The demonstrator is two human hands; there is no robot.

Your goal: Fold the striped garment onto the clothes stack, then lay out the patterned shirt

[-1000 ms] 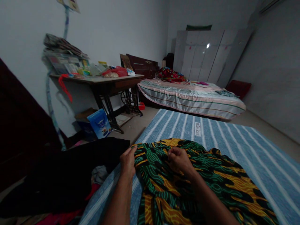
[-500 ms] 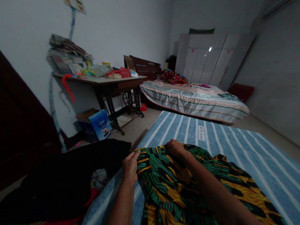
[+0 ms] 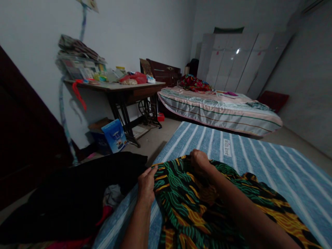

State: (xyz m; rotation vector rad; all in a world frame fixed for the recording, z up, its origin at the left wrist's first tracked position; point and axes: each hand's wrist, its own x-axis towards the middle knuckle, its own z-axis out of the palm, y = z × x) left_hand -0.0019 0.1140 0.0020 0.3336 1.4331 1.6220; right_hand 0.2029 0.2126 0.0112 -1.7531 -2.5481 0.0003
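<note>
A black cloth patterned in green and yellow [image 3: 186, 204] lies spread on a blue striped mattress [image 3: 249, 152] in front of me. My left hand [image 3: 146, 185] pinches the cloth's left edge, fingers closed on the fabric. At the cloth's far edge, my right hand [image 3: 199, 162] is curled into a fist around a bunch of the fabric. Both forearms reach in from the bottom of the view.
A pile of black and red clothes [image 3: 77, 200] lies left of the mattress. Beyond it stand a blue box [image 3: 114, 135] and a cluttered treadle sewing table [image 3: 121, 90]. A second bed [image 3: 218, 107] and white wardrobes [image 3: 233, 65] fill the back.
My right hand has moved from the middle of the cloth forward to its far edge. The left hand has kept its hold on the left edge. The view has shifted slightly.
</note>
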